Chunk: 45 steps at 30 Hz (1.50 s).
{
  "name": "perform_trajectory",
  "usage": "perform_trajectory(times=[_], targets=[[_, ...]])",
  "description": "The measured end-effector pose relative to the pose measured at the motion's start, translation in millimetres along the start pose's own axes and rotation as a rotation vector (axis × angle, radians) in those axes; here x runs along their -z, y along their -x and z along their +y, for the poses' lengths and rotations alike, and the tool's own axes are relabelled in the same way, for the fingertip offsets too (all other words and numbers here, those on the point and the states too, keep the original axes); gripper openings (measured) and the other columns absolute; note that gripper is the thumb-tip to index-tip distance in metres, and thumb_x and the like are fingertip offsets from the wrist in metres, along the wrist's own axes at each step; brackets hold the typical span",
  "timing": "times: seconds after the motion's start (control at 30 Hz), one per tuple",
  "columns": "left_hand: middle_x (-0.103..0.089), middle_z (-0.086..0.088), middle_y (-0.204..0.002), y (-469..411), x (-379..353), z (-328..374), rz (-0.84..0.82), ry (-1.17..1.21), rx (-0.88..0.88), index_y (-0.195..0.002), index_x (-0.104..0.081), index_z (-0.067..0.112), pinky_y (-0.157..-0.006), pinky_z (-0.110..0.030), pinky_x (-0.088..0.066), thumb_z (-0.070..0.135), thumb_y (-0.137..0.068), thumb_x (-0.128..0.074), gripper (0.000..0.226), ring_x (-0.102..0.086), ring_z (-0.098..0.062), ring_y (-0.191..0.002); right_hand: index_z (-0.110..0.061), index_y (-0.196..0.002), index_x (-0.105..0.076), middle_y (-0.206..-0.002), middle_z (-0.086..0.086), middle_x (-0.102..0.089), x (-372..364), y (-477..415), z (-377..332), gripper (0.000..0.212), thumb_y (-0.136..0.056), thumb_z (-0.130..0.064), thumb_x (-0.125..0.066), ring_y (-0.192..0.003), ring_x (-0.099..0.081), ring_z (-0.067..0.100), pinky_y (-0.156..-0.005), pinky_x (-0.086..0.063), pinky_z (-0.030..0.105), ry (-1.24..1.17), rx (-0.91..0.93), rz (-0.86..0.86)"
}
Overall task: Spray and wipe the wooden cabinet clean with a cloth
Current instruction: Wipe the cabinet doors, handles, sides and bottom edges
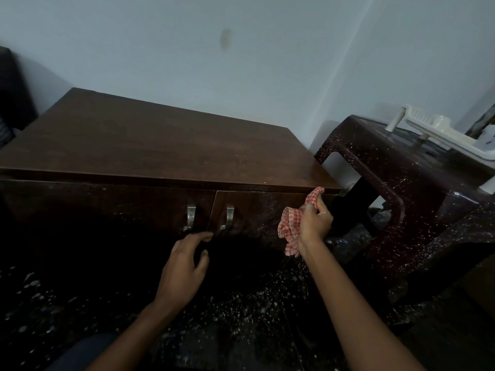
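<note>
The cabinet [160,140] is dark brown with a streaked wood grain, its front darker and flecked with pale spots; its two handles [190,218] are silver. The cloth [290,226] is checked red and white. The wall [267,62] is pale bluish grey with one dull brownish smudge [225,40]. The plastic desk [401,167] is deep maroon speckled white, the rack [439,132] on it cream. The floor [241,303] is black with white flecks.

The lower front of the cabinet [150,140] is lost in shadow, and its left end is cut off by the frame edge. Part of the cloth [289,228] is hidden inside the right hand [314,223]. The white rack [442,132] is cropped at the right edge.
</note>
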<state>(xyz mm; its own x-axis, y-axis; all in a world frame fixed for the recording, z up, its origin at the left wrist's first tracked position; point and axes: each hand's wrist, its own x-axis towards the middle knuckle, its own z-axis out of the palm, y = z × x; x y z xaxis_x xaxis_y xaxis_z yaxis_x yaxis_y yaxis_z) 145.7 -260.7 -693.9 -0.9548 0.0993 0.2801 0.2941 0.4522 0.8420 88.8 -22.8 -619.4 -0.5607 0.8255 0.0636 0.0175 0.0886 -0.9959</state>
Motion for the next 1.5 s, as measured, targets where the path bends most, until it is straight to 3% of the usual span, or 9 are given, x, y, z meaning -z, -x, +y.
perform_trajectory(times=[0.3, 0.4, 0.57, 0.7, 0.9, 1.03, 1.17, 1.37, 1.5], targets=[[-0.057, 0.007, -0.111, 0.5, 3.8, 2.9, 0.192, 0.174, 0.117, -0.129, -0.041, 0.023, -0.084, -0.036, -0.051, 0.008, -0.090, -0.051, 0.043, -0.056, -0.011, -0.104, -0.021, -0.132, -0.051, -0.121, 0.005, -0.059, -18.3, 38.0, -1.2, 0.047, -0.087, -0.011, -0.047, -0.081, -0.051, 0.017, -0.076, -0.042, 0.034, 0.043, 0.052, -0.075], [-0.055, 0.006, -0.110, 1.6, 1.1, 5.8, 0.244, 0.227, 0.187, -0.139, -0.031, 0.020, -0.079, -0.030, -0.051, 0.006, -0.090, -0.051, 0.055, -0.056, -0.009, -0.098, -0.019, -0.133, -0.051, -0.120, 0.001, -0.057, -21.6, 50.5, -3.5, 0.046, -0.088, -0.010, -0.047, -0.089, -0.054, 0.016, -0.082, -0.046, 0.033, 0.038, 0.063, -0.120], [-0.052, 0.008, -0.109, -0.2, -0.4, 8.6, 0.271, 0.192, 0.204, -0.134, -0.043, 0.019, -0.075, -0.014, -0.044, 0.010, -0.093, -0.047, 0.042, -0.052, 0.000, -0.091, -0.018, -0.135, -0.050, -0.120, 0.000, -0.055, -30.3, 72.8, -9.5, 0.044, -0.091, -0.009, -0.046, -0.073, -0.051, 0.003, -0.067, -0.044, 0.015, 0.033, 0.054, -0.165], [-0.049, 0.007, -0.104, -1.2, 1.9, 6.5, 0.297, 0.131, 0.180, -0.130, -0.051, 0.018, -0.071, -0.003, -0.034, 0.012, -0.096, -0.043, 0.035, -0.047, 0.001, -0.090, -0.017, -0.134, -0.051, -0.116, 0.002, -0.055, -40.5, 98.7, -18.2, 0.043, -0.092, -0.010, -0.047, -0.076, -0.054, 0.006, -0.073, -0.048, 0.024, 0.031, 0.054, -0.211], [-0.053, 0.000, -0.111, -3.9, 4.9, -2.3, 0.309, 0.111, 0.154, -0.125, -0.057, 0.019, -0.097, -0.032, -0.042, 0.013, -0.096, -0.044, 0.033, -0.051, -0.018, -0.110, -0.015, -0.138, -0.044, -0.111, 0.004, -0.047, -56.8, 142.6, -26.3, 0.048, -0.091, -0.005, -0.045, -0.073, -0.051, 0.004, -0.062, -0.040, 0.012, 0.079, 0.082, -0.305], [-0.059, 0.003, -0.109, -1.7, 15.1, -6.5, 0.331, 0.135, 0.114, -0.117, -0.060, 0.017, -0.092, -0.035, -0.045, 0.023, -0.093, -0.036, 0.035, -0.056, -0.019, -0.104, -0.016, -0.144, -0.033, -0.112, 0.003, -0.040, -73.6, 174.2, -35.1, 0.052, -0.094, -0.008, -0.044, -0.092, -0.052, 0.014, -0.077, -0.040, 0.019, 0.098, 0.073, -0.380], [-0.065, -0.001, -0.103, -1.7, 39.0, -9.7, 0.455, 0.266, 0.178, -0.113, -0.061, 0.011, -0.083, -0.031, -0.051, 0.015, -0.099, -0.036, 0.028, -0.061, -0.011, -0.094, -0.016, -0.147, -0.025, -0.127, 0.007, -0.038, -85.8, 196.3, -42.2, 0.053, -0.097, -0.011, -0.041, -0.080, -0.039, 0.000, -0.065, -0.028, -0.004, 0.142, 0.059, -0.457], [-0.064, -0.006, -0.096, -2.1, 81.3, -30.9, 0.740, 0.323, 0.321, -0.108, -0.060, 0.015, -0.084, -0.049, -0.051, 0.020, -0.098, -0.034, 0.029, -0.063, -0.027, -0.094, -0.023, -0.148, -0.021, -0.122, -0.001, -0.035, -102.7, 245.6, -50.2, 0.053, -0.099, -0.014, -0.038, -0.096, -0.046, 0.007, -0.076, -0.039, 0.014, 0.141, 0.044, -0.628], [-0.064, -0.010, -0.098, -2.3, 116.7, -40.5, 0.923, 0.349, 0.431, -0.109, -0.060, 0.007, -0.087, -0.042, -0.047, 0.013, -0.098, -0.033, 0.029, -0.060, -0.026, -0.096, -0.020, -0.150, -0.013, -0.128, 0.002, -0.032, -120.8, 272.8, -52.8, 0.057, -0.098, -0.015, -0.037, -0.103, -0.052, 0.016, -0.092, -0.047, 0.028, 0.136, 0.056, -0.640]])
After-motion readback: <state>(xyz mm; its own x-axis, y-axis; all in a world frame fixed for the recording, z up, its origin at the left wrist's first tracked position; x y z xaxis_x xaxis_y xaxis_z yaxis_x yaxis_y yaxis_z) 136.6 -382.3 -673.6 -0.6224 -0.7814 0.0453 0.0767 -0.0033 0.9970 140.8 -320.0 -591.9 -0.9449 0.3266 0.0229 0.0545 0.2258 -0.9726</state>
